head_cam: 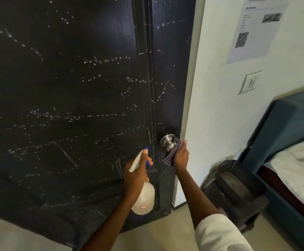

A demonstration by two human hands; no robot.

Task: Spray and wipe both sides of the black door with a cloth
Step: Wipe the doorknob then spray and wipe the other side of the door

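Right hand [181, 156] fingers [183, 146] press cloth [171, 154] against knob [168, 140].

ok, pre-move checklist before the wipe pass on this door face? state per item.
1. Spray on the black door: ok, lines of droplets show across the panel.
2. Cloth in hand: ok, the right hand holds it against the door knob.
3. Spray bottle secure: ok, the left hand grips its neck, nozzle toward the door.
4. Face already wiped: not ok, droplets are unwiped over most of it.
5. Other side of the door done: cannot tell, it is out of view.
6. Room to work at the right: cannot tell, a dark bin stands close by the wall.
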